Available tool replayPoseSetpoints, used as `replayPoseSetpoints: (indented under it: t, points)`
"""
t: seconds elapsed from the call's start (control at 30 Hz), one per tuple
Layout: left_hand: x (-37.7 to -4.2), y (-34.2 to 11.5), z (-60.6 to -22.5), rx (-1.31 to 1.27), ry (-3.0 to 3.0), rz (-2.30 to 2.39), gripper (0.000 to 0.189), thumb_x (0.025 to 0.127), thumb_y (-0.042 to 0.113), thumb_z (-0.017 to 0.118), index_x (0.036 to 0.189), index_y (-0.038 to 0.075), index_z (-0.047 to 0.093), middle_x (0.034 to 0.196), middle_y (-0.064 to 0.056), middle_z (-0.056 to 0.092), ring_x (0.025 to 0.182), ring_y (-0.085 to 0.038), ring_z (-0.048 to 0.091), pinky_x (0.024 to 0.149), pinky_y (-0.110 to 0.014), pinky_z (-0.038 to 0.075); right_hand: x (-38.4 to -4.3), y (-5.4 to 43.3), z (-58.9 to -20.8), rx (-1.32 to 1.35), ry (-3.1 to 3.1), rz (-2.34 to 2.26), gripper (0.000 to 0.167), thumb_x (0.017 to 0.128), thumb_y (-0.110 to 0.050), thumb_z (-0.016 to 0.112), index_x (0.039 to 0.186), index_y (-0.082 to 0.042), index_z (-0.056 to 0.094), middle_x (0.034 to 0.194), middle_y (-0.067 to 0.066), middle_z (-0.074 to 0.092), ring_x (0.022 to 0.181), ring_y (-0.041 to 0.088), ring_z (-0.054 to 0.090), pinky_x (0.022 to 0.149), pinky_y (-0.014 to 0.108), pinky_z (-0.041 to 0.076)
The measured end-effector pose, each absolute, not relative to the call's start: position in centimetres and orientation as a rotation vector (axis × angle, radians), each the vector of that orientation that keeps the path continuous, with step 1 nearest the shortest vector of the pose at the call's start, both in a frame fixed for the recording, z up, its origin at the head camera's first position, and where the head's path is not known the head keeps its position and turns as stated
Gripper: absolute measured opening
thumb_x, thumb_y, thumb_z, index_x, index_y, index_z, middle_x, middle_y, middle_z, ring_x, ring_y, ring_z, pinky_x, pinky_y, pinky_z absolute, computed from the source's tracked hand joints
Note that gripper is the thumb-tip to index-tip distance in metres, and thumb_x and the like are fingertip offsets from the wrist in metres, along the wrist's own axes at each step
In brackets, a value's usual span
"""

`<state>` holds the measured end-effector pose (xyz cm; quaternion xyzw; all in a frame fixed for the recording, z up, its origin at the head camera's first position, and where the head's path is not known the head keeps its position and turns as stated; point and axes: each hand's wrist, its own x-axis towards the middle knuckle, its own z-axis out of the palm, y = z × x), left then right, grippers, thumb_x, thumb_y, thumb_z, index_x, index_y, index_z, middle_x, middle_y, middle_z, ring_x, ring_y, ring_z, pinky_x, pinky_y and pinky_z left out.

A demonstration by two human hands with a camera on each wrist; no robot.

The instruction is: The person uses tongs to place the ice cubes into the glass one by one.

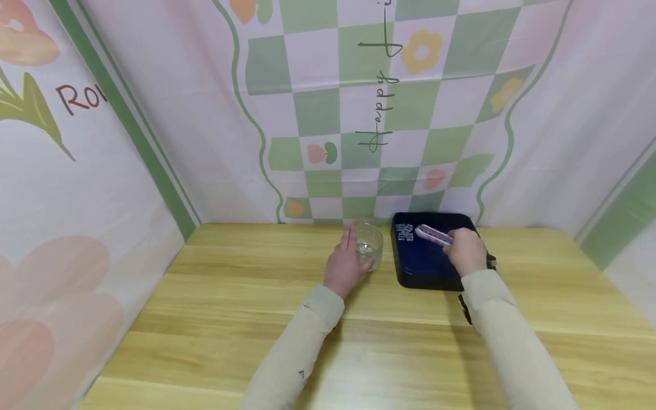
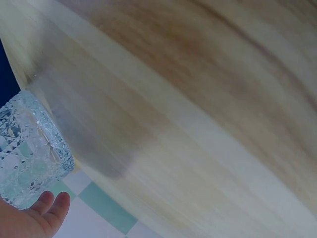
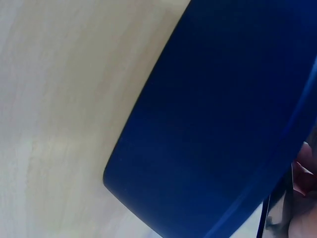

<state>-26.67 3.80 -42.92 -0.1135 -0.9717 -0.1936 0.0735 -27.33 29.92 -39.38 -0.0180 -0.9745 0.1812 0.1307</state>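
Note:
My left hand (image 1: 345, 266) is at the left side of a clear cut-glass tumbler (image 1: 376, 250), its fingers straight along the glass and the thumb across the front. In the left wrist view, two extended fingertips (image 2: 60, 201) show beside the faceted glass (image 2: 34, 148). My right hand (image 1: 467, 250) grips one end of a slim pale-lilac implement (image 1: 433, 234) with a rounded tip; I cannot tell its kind. It points left over a dark blue flat case (image 1: 422, 265) with white lettering. The right wrist view shows the case's smooth side (image 3: 208, 124) and part of the gripping fingers (image 3: 304, 173).
The wooden table (image 1: 230, 319) reaches back to a hanging cloth (image 1: 318, 114) with green checks. A black strap-like piece (image 1: 465, 308) lies by the right forearm, in front of the case. Another printed cloth (image 1: 102, 199) hangs along the left side.

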Motion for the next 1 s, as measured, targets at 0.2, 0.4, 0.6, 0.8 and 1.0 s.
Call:
replayPoseSetpoints:
  t: [0.2, 0.4, 0.6, 0.8, 1.0]
  points:
    - [-26.6, 3.8, -43.0, -0.331, -2.909, -0.58, 0.089, 0.09, 0.051, 0.058, 0.153, 0.004, 0.017, 0.159, -0.011, 0.023, 0.122, -0.029, 0.056, 0.096, -0.039, 0.053, -27.1, 30.0, -38.6, 0.003, -2.792, 0.531, 0.03, 0.073, -0.003, 0.069, 0.1, 0.011, 0.067, 0.091, 0.03, 0.067, 0.078, 0.046, 0.062, 0.068, 0.056, 0.049]
    - [-26.5, 3.8, -42.8, -0.332, -2.926, -0.577, 0.089, 0.09, 0.05, 0.058, 0.153, 0.004, 0.015, 0.16, -0.01, 0.021, 0.125, -0.028, 0.054, 0.098, -0.039, 0.052, -26.8, 29.8, -37.5, 0.051, -2.768, 0.554, 0.032, 0.077, -0.002, 0.066, 0.105, 0.012, 0.066, 0.095, 0.033, 0.067, 0.079, 0.047, 0.062, 0.07, 0.057, 0.049]
    - [-26.5, 3.8, -42.9, -0.337, -2.918, -0.563, 0.089, 0.09, 0.05, 0.058, 0.153, 0.004, 0.015, 0.159, -0.011, 0.023, 0.124, -0.028, 0.054, 0.097, -0.038, 0.053, -26.2, 29.5, -36.6, 0.156, -2.689, 0.496, 0.03, 0.077, -0.002, 0.068, 0.103, 0.012, 0.066, 0.09, 0.032, 0.065, 0.078, 0.047, 0.061, 0.069, 0.057, 0.049]
    - [-26.6, 3.9, -43.0, -0.346, -2.902, -0.574, 0.089, 0.089, 0.049, 0.06, 0.153, 0.004, 0.016, 0.159, -0.011, 0.024, 0.123, -0.029, 0.055, 0.097, -0.039, 0.053, -25.5, 28.8, -35.7, 0.22, -2.657, 0.459, 0.029, 0.077, -0.003, 0.069, 0.103, 0.011, 0.067, 0.091, 0.03, 0.066, 0.08, 0.046, 0.061, 0.07, 0.057, 0.048]
    - [-26.7, 4.0, -42.9, -0.34, -2.899, -0.583, 0.089, 0.089, 0.049, 0.06, 0.153, 0.004, 0.016, 0.159, -0.011, 0.024, 0.123, -0.029, 0.055, 0.098, -0.039, 0.052, -24.6, 27.0, -34.4, 0.286, -2.666, 0.477, 0.031, 0.078, -0.005, 0.07, 0.105, 0.009, 0.067, 0.096, 0.031, 0.066, 0.079, 0.043, 0.061, 0.07, 0.055, 0.05]
